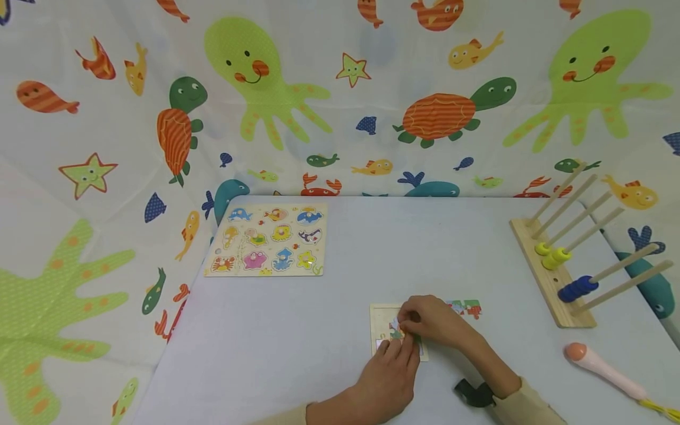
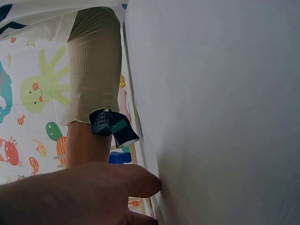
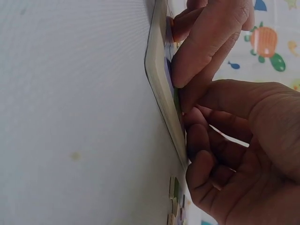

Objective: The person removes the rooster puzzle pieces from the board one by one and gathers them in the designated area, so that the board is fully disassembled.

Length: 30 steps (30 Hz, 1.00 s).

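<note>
In the head view a small wooden puzzle tray (image 1: 376, 316) lies near the table's front, with colourful jigsaw pieces (image 1: 395, 329) inside it. My left hand (image 1: 386, 381) rests its extended fingers on the pieces at the tray's near side. Over the tray's right part, my right hand (image 1: 438, 321) bends its fingers and thumb together at a puzzle piece, which they mostly hide. The right wrist view shows both hands' fingertips meeting at the tray (image 3: 161, 84). More loose jigsaw pieces (image 1: 471, 307) lie just beyond the right hand.
A wooden sea-animal peg puzzle (image 1: 268, 241) lies at the back left. On the right stands a wooden bead rack (image 1: 552, 277) with upright rods, beside a pink stick-like object (image 1: 605, 370) with a yellow cord. A dark wrist camera (image 1: 474, 394) sits by the right sleeve.
</note>
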{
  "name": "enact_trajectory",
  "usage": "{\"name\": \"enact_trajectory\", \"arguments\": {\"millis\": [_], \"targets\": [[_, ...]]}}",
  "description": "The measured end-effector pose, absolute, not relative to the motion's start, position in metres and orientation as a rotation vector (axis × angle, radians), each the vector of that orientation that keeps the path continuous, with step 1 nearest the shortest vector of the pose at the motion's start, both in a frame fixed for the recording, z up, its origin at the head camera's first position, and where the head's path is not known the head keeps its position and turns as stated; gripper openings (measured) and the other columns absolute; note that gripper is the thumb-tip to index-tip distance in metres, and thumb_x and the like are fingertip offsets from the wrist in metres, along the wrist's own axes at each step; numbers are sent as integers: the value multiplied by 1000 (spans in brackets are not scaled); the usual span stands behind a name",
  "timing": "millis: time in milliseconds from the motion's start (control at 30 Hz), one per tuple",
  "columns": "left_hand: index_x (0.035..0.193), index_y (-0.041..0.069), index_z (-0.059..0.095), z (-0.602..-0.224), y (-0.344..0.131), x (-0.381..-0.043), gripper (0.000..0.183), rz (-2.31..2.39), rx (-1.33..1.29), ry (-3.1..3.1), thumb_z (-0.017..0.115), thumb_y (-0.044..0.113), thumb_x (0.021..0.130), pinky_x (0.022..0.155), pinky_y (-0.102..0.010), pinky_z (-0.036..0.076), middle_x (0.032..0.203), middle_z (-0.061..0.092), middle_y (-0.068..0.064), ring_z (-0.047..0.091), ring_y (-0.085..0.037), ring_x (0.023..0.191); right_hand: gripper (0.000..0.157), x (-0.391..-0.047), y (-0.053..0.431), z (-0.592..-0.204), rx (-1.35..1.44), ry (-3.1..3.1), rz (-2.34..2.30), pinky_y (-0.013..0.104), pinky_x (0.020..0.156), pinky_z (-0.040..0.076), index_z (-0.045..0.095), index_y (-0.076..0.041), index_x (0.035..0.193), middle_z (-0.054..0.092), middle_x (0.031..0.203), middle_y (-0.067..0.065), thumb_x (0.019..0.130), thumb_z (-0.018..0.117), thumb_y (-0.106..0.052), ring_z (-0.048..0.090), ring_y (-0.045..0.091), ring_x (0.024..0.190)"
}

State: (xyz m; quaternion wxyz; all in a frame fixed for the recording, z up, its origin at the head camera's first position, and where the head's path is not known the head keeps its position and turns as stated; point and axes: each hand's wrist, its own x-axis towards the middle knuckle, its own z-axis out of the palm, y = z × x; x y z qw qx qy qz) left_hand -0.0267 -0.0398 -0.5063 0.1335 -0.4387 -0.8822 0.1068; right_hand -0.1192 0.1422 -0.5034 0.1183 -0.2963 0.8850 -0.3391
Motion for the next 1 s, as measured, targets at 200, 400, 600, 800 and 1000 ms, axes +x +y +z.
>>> {"name": "enact_trajectory", "arguments": {"millis": [200,400,600,800,1000], "targets": [[131,2,56,-505,-39,-27,54,312,-1257,-2540,55,35,88,83,-29,43,128,54,-12,44,-18,96,6,-120,143,-504,-864,2565,-1029,26,61,45,68,-19,88,56,77,-15,89,73,-16,51,4,67],[131,2,57,-504,-40,-27,53,297,-1258,-2542,55,35,88,84,-30,44,128,54,-13,45,-18,97,7,-120,144,-504,-832,2528,-1087,26,60,45,68,-19,87,56,75,-14,88,74,-17,51,5,66],[130,3,58,-504,-39,-27,52,294,-1260,-2537,54,34,88,85,-30,45,127,55,-12,46,-19,100,10,-121,146,-507,-783,2460,-1175,25,60,43,66,-22,86,58,73,-12,87,75,-18,50,6,66],[128,2,58,-504,-39,-27,52,326,-1249,-2509,53,34,87,83,-31,45,123,55,-11,47,-20,97,8,-119,147,-509,-777,2422,-1257,25,60,45,68,-20,87,61,73,-12,87,75,-16,54,7,66],[129,2,57,-504,-38,-27,53,315,-1266,-2535,55,35,88,80,-29,43,128,55,-12,45,-19,95,6,-117,153,-504,-696,2463,-1334,27,57,46,70,-22,88,65,74,-11,88,75,-19,56,9,64]]}}
